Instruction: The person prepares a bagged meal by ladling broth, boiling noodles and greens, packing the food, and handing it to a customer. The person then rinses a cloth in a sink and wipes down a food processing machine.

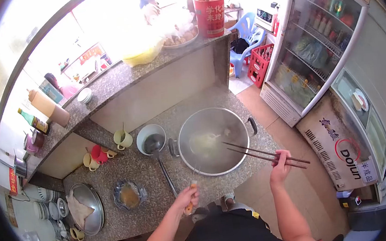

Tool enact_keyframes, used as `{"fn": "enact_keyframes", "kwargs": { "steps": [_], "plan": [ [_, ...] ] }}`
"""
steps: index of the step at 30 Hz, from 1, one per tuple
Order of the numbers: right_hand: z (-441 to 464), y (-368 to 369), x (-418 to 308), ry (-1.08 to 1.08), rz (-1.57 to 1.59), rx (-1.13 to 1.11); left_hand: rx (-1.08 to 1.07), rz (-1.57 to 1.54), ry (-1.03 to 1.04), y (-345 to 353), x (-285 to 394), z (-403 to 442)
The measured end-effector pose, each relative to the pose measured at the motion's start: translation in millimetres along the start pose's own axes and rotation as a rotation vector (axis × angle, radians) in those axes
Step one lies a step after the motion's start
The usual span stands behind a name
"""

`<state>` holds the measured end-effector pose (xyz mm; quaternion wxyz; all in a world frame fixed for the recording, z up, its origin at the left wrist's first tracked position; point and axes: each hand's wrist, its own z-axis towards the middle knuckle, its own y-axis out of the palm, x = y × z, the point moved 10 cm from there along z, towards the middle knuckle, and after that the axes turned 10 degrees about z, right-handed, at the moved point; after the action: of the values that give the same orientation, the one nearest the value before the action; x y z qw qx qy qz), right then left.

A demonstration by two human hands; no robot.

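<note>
My right hand is closed around a pair of long dark chopsticks, whose tips reach over the wide metal pot. Pale food, perhaps noodles, lies in the steaming liquid. My left hand is closed on a fork with a wooden handle, its thin prongs pointing toward the pot's near left rim. Close by, a ladle rests with its bowl inside a white bowl; its handle ends beside my left hand. Whether that hand touches the ladle, I cannot tell.
Left of the pot stand a cream mug, a red cup, a plastic-lined bowl and a large metal basin. A raised ledge runs behind. To the right are a glass-door fridge and a freezer.
</note>
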<state>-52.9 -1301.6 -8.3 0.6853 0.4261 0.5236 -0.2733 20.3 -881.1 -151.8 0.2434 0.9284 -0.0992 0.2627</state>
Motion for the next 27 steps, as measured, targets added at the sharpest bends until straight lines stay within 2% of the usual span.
{"fn": "enact_keyframes", "kwargs": {
  "steps": [3, 6, 8, 9, 11, 12, 14, 16, 17, 20, 22, 24, 25, 27],
  "plan": [
    [11, -24, 41, 0.102, -0.012, 0.048, 0.062, 0.006, -0.070, 11, 17, -2],
    [8, -13, 78, 0.232, 0.062, 0.059, -0.109, -0.173, -0.086, 18, 15, -33],
    [10, -12, 128, 0.392, 0.137, 0.109, -0.050, -0.091, -0.086, 11, 8, -16],
    [12, -13, 153, 0.403, 0.139, 0.113, 0.000, -0.031, -0.076, 8, 3, -9],
    [8, -14, 211, 0.587, 0.256, 0.206, 0.039, 0.013, -0.097, 23, 23, -6],
    [9, -14, 226, 0.595, 0.257, 0.212, 0.009, -0.027, -0.116, 41, 35, -21],
    [5, -20, 258, 0.716, 0.422, 0.486, -0.015, -0.068, -0.123, 44, 36, -35],
    [11, -18, 257, 0.738, 0.485, 0.501, -0.157, -0.205, -0.052, 30, 21, -56],
    [11, -20, 251, 0.750, 0.536, 0.515, -0.156, -0.205, -0.062, 24, 17, -59],
    [16, -9, 219, 0.724, 0.557, 0.458, 0.064, -0.018, -0.015, -4, 10, -49],
    [11, 7, 192, 0.711, 0.546, 0.389, 0.121, 0.005, -0.024, -5, 12, -28],
    [12, 37, 146, 0.571, 0.406, 0.179, 0.161, 0.035, -0.039, -7, 12, -9],
    [6, 45, 132, 0.564, 0.398, 0.171, 0.153, 0.025, -0.035, -6, 12, -3],
    [-1, 83, 95, 0.503, 0.123, -0.142, 0.097, -0.025, -0.049, 2, 11, 8]
  ]
}}
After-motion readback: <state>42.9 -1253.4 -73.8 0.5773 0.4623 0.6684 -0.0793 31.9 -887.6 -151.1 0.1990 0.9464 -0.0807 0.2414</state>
